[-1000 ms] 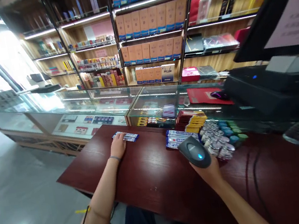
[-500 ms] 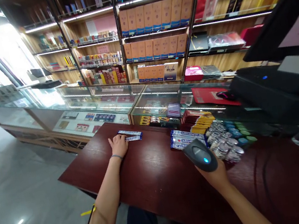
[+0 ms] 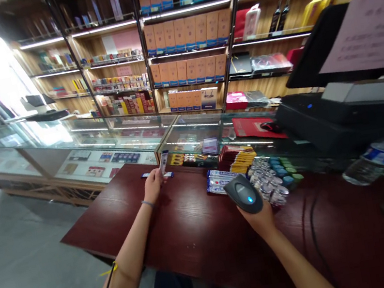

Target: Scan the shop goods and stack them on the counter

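At twelve o'clock, orange boxes [image 3: 190,32] with blue bottoms are standing in rows on the lit shelves [image 3: 191,54]. Two yellow bottles [image 3: 312,9] are standing at two o'clock. Between two and three o'clock, a dark monitor [image 3: 351,38] is appearing tilted. At three o'clock, a clear water bottle [image 3: 380,155] is wearing a blue label. Towards nine o'clock, a glass showcase [image 3: 128,137] is holding small packages [image 3: 126,158].

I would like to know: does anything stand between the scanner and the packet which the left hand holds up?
Nothing visible stands between the packet in the left hand and the scanner in the right hand. Bare tabletop lies between them, with flat-lying packets near the scanner.
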